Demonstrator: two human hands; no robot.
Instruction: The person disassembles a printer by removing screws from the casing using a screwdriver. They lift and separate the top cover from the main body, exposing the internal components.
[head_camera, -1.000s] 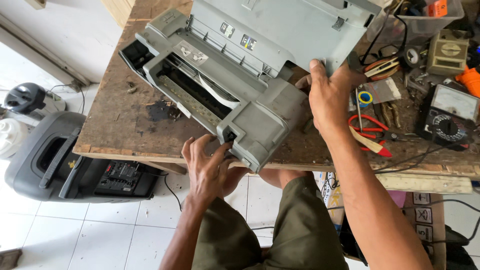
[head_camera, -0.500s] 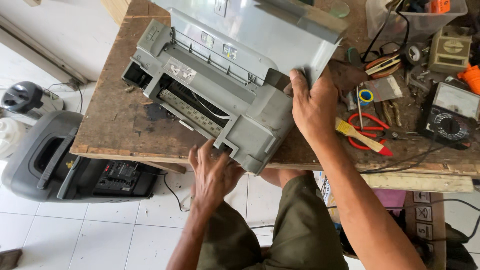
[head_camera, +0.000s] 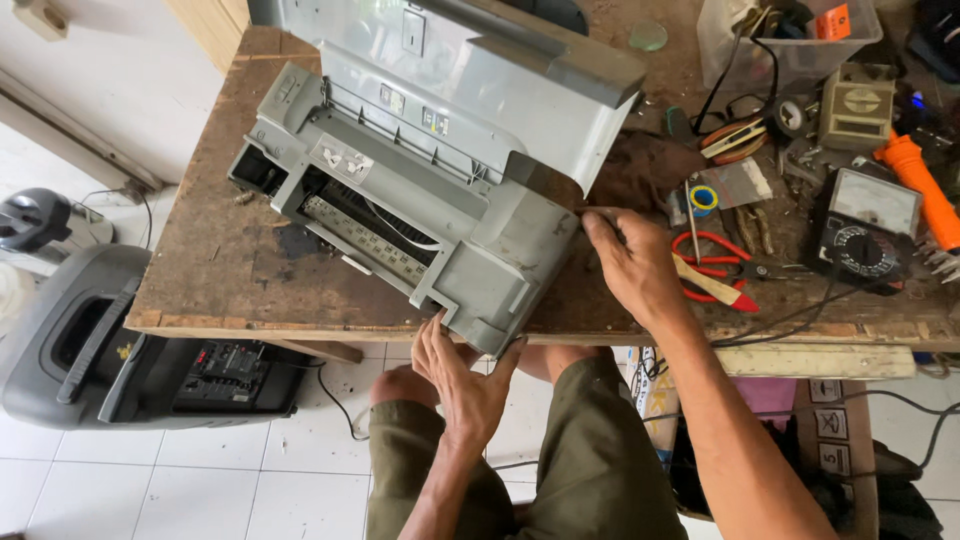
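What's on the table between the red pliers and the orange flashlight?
In the head view, a black multimeter with a round dial lies on the wooden table between the red-handled pliers and the orange flashlight.

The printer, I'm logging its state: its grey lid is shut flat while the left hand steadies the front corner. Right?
Not quite. The head view shows the printer with its grey lid raised open, not shut flat. The left hand does steady the front corner.
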